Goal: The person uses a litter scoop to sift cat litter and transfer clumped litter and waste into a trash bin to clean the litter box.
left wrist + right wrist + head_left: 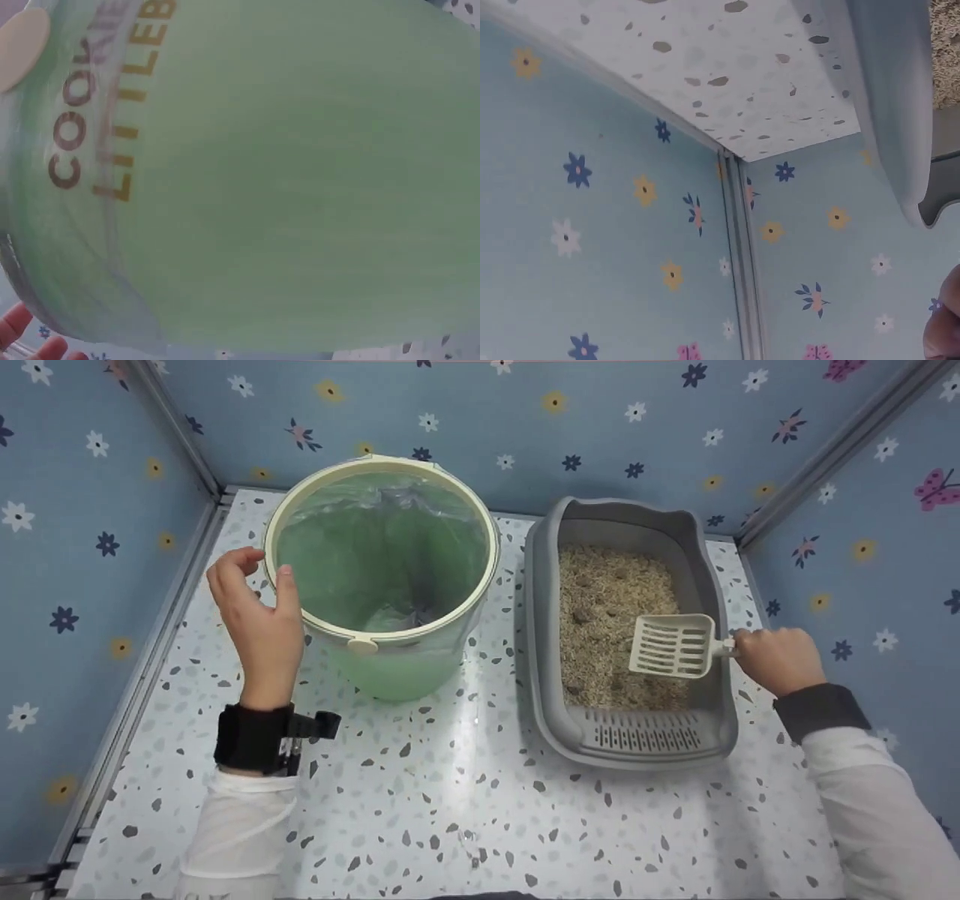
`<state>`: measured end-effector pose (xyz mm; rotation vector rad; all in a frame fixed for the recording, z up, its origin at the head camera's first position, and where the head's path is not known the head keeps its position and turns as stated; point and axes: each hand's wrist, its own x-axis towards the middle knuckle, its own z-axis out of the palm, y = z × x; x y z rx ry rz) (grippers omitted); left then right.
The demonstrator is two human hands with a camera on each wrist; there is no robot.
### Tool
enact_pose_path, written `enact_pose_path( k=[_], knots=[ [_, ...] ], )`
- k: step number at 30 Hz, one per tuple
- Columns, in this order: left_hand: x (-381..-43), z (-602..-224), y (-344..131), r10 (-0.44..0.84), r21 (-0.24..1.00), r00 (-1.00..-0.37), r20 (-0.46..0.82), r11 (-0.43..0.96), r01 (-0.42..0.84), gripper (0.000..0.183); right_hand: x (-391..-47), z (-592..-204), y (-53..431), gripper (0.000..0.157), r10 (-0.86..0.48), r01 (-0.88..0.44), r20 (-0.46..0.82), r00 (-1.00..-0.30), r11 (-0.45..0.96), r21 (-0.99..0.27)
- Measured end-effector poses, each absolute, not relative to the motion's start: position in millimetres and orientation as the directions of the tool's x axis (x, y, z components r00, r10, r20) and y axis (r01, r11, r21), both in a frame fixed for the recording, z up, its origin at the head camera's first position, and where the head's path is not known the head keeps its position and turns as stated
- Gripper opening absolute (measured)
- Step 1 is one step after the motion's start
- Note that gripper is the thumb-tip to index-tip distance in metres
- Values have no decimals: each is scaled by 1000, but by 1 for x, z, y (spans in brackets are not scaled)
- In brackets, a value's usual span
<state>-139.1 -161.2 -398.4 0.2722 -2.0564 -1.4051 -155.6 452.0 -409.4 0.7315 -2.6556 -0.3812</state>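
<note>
Left hand [262, 619]: fingers relaxed, bent at left rim of green bin [397, 671]; contact unclear.
Bin: near back wall [487, 412]; inside bottom dim, lettering [129, 96] cut off in left-wrist view.
Tabletop [450, 817]: narrow strip between bin and litter box [545, 660], wide stretch in front.
Litter box: litter scoop [673, 646] hides some litter [600, 641].
Litter scoop: over right half, handle crossing rim.
Right hand [780, 660]: fingers gripping handle; mostly cut off in right-wrist view.

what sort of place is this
Probably a mock-up pet-care corner: a grey litter box holding granular litter, a lined green bin beside it, and flower-patterned panels on three sides of the speckled surface.
</note>
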Motion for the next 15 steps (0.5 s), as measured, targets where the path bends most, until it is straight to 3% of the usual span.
enact_pose_path(
  k=[4, 8, 15],
  knots=[
    [-149, -397, -164, -482, 991, -867, 125, 96, 89, 41, -166, -408, 449, 23, -601, -491, 211, -771, 772, 403],
    [-160, -394, -167, -436, 981, -899, -33, -187, 55, 54, -170, -410, 447, 26, -622, -504, 160, -767, 737, 451],
    [-172, -392, -171, -345, 951, -936, -73, -308, 39, 77, -170, -413, 445, 25, -581, -489, 59, -812, 733, 473]
  ],
)
